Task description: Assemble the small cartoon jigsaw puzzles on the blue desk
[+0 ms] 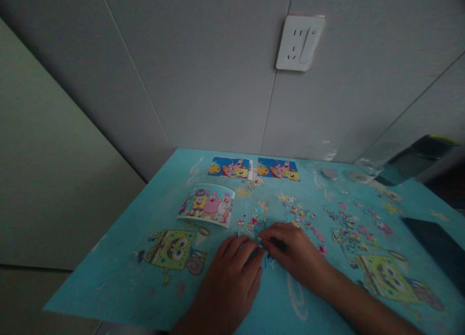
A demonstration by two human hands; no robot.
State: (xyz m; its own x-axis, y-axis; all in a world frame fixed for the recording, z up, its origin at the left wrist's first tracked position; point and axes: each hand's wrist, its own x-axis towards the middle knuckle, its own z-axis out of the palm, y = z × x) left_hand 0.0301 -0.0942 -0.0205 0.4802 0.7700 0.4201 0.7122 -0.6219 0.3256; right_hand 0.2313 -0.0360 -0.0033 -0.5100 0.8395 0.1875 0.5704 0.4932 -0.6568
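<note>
My right hand (290, 245) pinches a tiny light blue puzzle piece (260, 239) between thumb and fingertips, low over the table. Close beside it, my left hand (236, 267) is closed, its fingers bent and their tips beside the same piece; what they hold, if anything, is hidden. Several small puzzle pieces (254, 222) lie just beyond my fingertips, some with pink and red on them. A looser spread of colourful pieces (298, 211) is past my right hand. To the left rests a curved picture sheet (209, 205) with cartoon characters.
A cartoon-printed turquoise mat (134, 243) covers the table. Two blue picture cards (230, 168) lie near the wall. More loose pieces (354, 228) are at the right, with a clear container (363, 170), a round lid (330, 174) and a dark flat object (436, 248).
</note>
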